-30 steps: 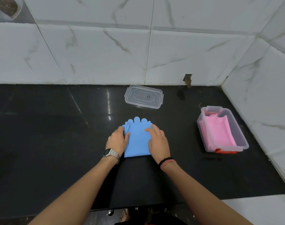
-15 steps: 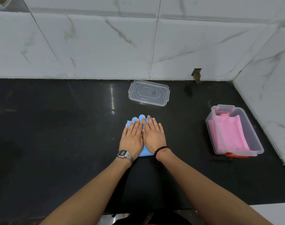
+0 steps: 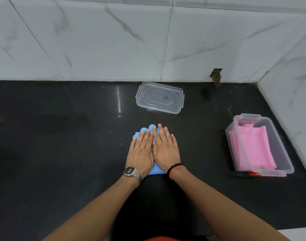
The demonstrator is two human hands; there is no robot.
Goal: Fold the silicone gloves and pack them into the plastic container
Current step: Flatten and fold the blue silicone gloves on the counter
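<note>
A folded blue silicone glove [image 3: 142, 131] lies flat on the black counter, its fingertips pointing to the wall. My left hand [image 3: 141, 152] and my right hand [image 3: 164, 148] rest palm down side by side on it, fingers straight, and cover most of it. Only its fingertips and its near edge show. To the right stands the clear plastic container [image 3: 280, 154] with a folded pink glove [image 3: 249, 150] inside. Its clear lid [image 3: 160, 97] lies apart near the wall.
White marble tiles form the back wall and the right wall, which meet in a corner behind the container. A small hole [image 3: 216, 76] sits in the back wall. The black counter [image 3: 53, 145] stretches wide to the left; its front edge runs near my elbows.
My hands moved from the glove's two sides onto its top and now lie flat together. The view has shifted, so everything sits a little further right.
</note>
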